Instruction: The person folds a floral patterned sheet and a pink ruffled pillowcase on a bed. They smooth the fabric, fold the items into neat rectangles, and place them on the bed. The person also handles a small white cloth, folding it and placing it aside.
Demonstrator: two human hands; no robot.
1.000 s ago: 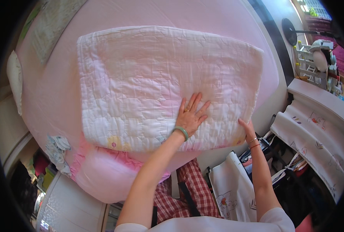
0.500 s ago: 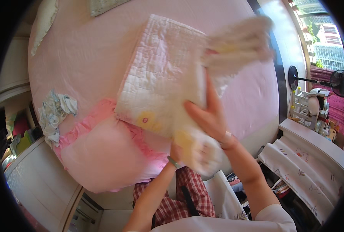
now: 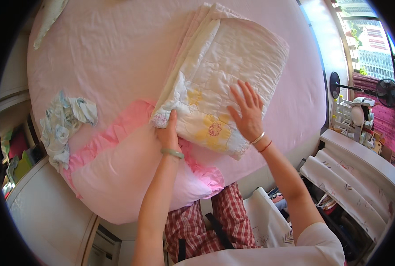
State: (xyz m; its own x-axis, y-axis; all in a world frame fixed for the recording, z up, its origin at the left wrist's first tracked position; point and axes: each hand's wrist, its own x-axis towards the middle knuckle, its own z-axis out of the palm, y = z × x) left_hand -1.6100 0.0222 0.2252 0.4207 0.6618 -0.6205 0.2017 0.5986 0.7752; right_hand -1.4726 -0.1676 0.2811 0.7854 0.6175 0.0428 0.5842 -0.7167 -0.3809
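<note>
A folded white quilt (image 3: 233,57) with yellow and pink flower prints lies in layers on the pink bed sheet (image 3: 113,53). My left hand (image 3: 167,133), with a green bangle at its wrist, grips the quilt's near left corner, thumb on top and the other fingers hidden under it. My right hand (image 3: 249,108) rests flat on the quilt's upper face with its fingers spread. Just left of the quilt's near edge is a pink pillow (image 3: 122,173) with a ruffled border.
A crumpled pale cloth (image 3: 66,126) lies at the bed's left edge. Part of a cream pillow (image 3: 49,22) shows at the far left. Right of the bed stand a white cloth-covered rack (image 3: 348,186), a black fan (image 3: 387,94) and a window (image 3: 370,37).
The raised part of the quilt has come down over the rest, so it is folded smaller. My right hand has gone from lifting it to lying flat on top.
</note>
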